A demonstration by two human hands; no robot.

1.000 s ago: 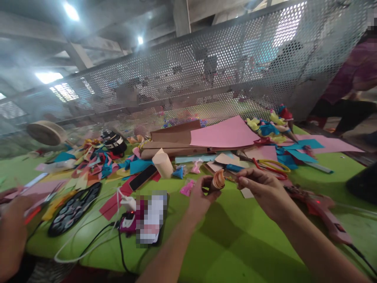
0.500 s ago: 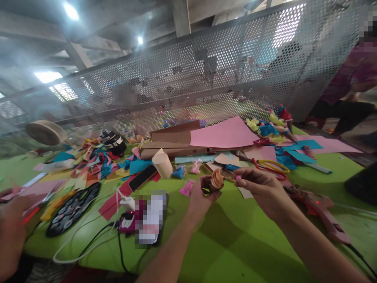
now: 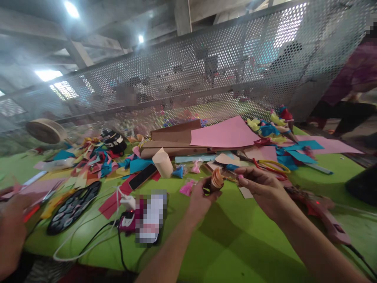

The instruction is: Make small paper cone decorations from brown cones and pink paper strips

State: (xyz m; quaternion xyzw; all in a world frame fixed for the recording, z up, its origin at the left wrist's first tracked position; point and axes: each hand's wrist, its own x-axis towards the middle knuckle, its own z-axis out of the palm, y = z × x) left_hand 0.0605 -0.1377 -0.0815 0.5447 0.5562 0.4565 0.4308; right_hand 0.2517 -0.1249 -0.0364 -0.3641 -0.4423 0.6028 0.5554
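My left hand (image 3: 203, 198) is closed around a small brown cone with an orange swirl (image 3: 217, 179) on top, like a toy ice cream cone. To its right, my right hand (image 3: 262, 188) pinches a tiny pink piece (image 3: 240, 177) between thumb and fingertips. A small gap separates the pink piece from the cone. A clear bag of pink bits (image 3: 187, 188) lies just left of my left hand. Right of my right forearm rests a pink hot glue gun (image 3: 326, 218) with a lit red light.
A phone (image 3: 153, 216), cables and a purple power adapter (image 3: 127, 221) lie left of my forearms. Behind are a paper roll (image 3: 163, 163), pink paper sheets (image 3: 222, 133) and red-and-yellow-handled scissors (image 3: 273, 167). Another person's hand (image 3: 13, 228) is at the far left.
The pink piece in my right hand has shifted slightly right, away from the cone. The swirl has turned a little in my left hand.
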